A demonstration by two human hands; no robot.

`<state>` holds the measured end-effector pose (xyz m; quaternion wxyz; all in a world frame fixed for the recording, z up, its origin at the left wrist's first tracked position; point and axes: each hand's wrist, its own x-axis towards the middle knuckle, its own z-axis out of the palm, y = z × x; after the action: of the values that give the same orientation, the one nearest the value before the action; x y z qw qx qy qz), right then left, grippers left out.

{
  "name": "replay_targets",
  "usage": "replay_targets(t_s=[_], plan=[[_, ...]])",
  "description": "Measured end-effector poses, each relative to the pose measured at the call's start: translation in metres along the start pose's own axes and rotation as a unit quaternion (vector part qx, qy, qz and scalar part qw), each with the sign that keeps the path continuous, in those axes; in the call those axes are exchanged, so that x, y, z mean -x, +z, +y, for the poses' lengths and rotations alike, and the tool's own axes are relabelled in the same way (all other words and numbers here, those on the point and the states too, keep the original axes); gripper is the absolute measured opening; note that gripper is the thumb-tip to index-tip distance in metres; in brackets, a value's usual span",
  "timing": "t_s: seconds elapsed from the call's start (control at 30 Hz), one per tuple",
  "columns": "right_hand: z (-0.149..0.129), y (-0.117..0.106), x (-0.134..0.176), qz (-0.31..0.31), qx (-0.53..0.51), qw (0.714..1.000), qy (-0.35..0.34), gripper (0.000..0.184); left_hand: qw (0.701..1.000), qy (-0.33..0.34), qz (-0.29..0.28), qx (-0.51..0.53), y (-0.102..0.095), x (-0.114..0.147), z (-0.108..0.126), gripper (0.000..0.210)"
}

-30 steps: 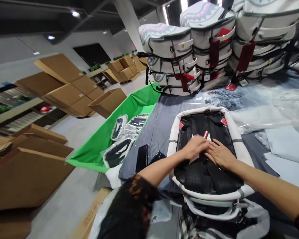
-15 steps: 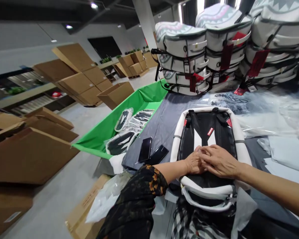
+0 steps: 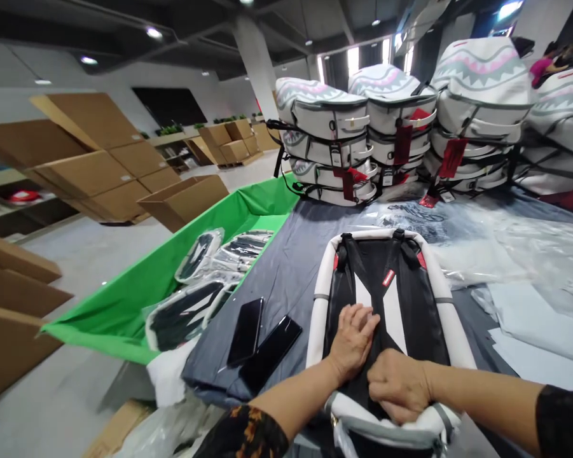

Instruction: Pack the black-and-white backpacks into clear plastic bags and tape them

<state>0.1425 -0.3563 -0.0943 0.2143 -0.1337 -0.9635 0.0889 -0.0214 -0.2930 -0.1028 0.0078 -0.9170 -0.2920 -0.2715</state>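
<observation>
A white and black backpack [image 3: 413, 305] lies on the table with its strap side up and its bottom edge toward me. My left hand [image 3: 353, 341] rests on the black panel, fingers stretched out beside the white strip. Lower and to the right, my right hand [image 3: 400, 385] is closed in a fist against the panel, just above the white bottom edge. Whatever its fingers may hold is hidden. A small red label [image 3: 388, 278] shows above the hands.
Left of the backpack lie two dark phones [image 3: 246, 331]. A green bin [image 3: 124, 321] holds several bagged backpacks. Stacked white backpacks [image 3: 331, 140] stand behind. Clear plastic bags [image 3: 486, 238] and white sheets [image 3: 544, 318] lie right. Cardboard boxes [image 3: 100, 172] stand far left; a person is at far right.
My hands, together at the middle of the panel before, are now apart. The left lies flat on it; the right has moved down toward the bottom edge, closed. The view has shifted right.
</observation>
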Motion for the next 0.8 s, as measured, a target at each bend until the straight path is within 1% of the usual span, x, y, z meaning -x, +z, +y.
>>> replay_targets(t_s=[0.07,0.13,0.17,0.23,0.27,0.3,0.33,0.37,0.4,0.43,0.47,0.5,0.57,0.63,0.67,0.7,0.77,0.8], plan=[[-0.007,-0.004,0.002,0.024,0.049,0.998,0.031,0.009,0.998,-0.041,-0.035,-0.035,-0.003,-0.001,0.008,0.051],[-0.020,-0.015,0.003,0.042,0.100,0.993,0.034,0.012,0.992,-0.081,-0.078,-0.056,-0.008,0.007,0.019,0.059],[-0.027,-0.022,0.004,0.046,0.126,0.991,0.018,0.012,0.989,-0.088,-0.101,-0.057,-0.013,0.015,0.025,0.064],[-0.033,-0.035,0.010,0.059,0.179,0.982,-0.009,0.010,0.985,-0.078,-0.152,-0.039,-0.027,0.032,0.037,0.076],[-0.032,-0.040,0.014,0.078,0.208,0.975,0.007,0.013,0.982,-0.065,-0.178,-0.024,-0.036,0.038,0.041,0.082],[-0.028,-0.045,0.019,0.104,0.236,0.965,0.056,0.019,0.978,-0.057,-0.202,-0.008,-0.046,0.041,0.045,0.086],[-0.022,-0.049,0.024,0.130,0.257,0.949,0.127,0.027,0.973,-0.058,-0.223,0.007,-0.056,0.039,0.047,0.087],[-0.014,-0.051,0.028,0.150,0.264,0.931,0.204,0.034,0.968,-0.072,-0.238,0.019,-0.065,0.032,0.049,0.084],[-0.005,-0.052,0.032,0.159,0.248,0.915,0.274,0.040,0.965,-0.094,-0.244,0.025,-0.072,0.019,0.050,0.080],[0.004,-0.051,0.035,0.157,0.215,0.908,0.325,0.043,0.964,-0.118,-0.237,0.025,-0.076,0.003,0.049,0.076],[0.012,-0.050,0.037,0.147,0.172,0.907,0.354,0.042,0.966,-0.134,-0.222,0.021,-0.077,-0.015,0.048,0.073],[0.020,-0.050,0.038,0.139,0.130,0.911,0.366,0.038,0.968,-0.140,-0.206,0.013,-0.073,-0.033,0.045,0.073],[0.031,-0.054,0.040,0.130,0.070,0.916,0.374,0.031,0.974,-0.141,-0.177,-0.007,-0.056,-0.063,0.038,0.074],[0.036,-0.068,0.043,0.136,0.052,0.911,0.385,0.026,0.973,-0.149,-0.177,-0.018,-0.032,-0.077,0.034,0.077],[0.035,-0.078,0.045,0.146,0.047,0.903,0.401,0.026,0.969,-0.160,-0.186,-0.024,-0.021,-0.078,0.033,0.076],[0.033,-0.090,0.048,0.162,0.048,0.889,0.425,0.026,0.966,-0.162,-0.199,-0.030,-0.012,-0.076,0.032,0.075],[0.024,-0.110,0.051,0.206,0.065,0.848,0.484,0.030,0.958,-0.169,-0.222,-0.062,0.003,-0.068,0.027,0.069],[0.018,-0.116,0.051,0.225,0.077,0.826,0.511,0.030,0.959,-0.161,-0.218,-0.079,0.010,-0.065,0.022,0.069]])
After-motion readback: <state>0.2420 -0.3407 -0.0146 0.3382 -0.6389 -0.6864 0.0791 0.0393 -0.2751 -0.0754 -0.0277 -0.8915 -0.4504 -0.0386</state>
